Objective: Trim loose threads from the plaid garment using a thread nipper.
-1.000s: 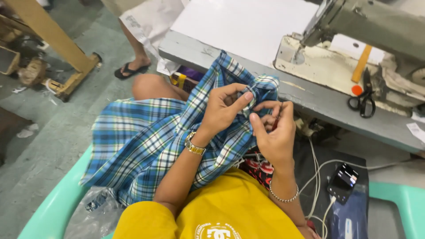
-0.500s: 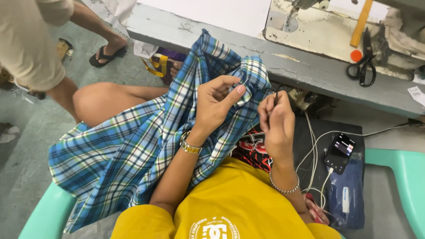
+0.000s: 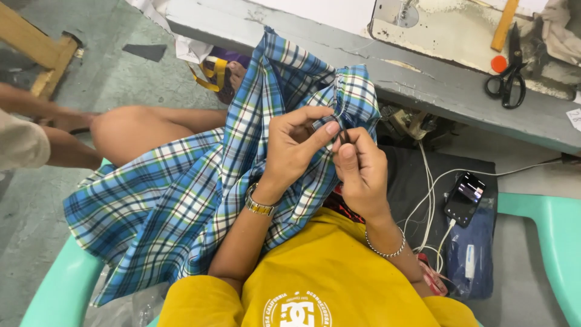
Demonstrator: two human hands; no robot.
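Note:
A blue, white and green plaid garment [image 3: 181,200] lies draped over my lap and rises toward the table edge. My left hand [image 3: 293,148] pinches a gathered fold of this cloth near its top. Right beside it, my right hand [image 3: 360,172] holds a small dark tool [image 3: 344,137] pressed against the same fold. A gold watch sits on my left wrist and a thin bracelet on my right. I wear a yellow shirt.
A grey sewing table [image 3: 423,97] spans the top, with a sewing machine base [image 3: 448,27] and black scissors [image 3: 508,79] on it. A phone [image 3: 464,195] with white cables rests on dark cloth at my right. Another person's leg [image 3: 48,145] is at the left. Teal chair arms [image 3: 544,236] flank me.
My view has tilted down and closer to the hands. Both hands stay on the fold of plaid cloth, fingers drawn closer together. The other person at the left has shifted.

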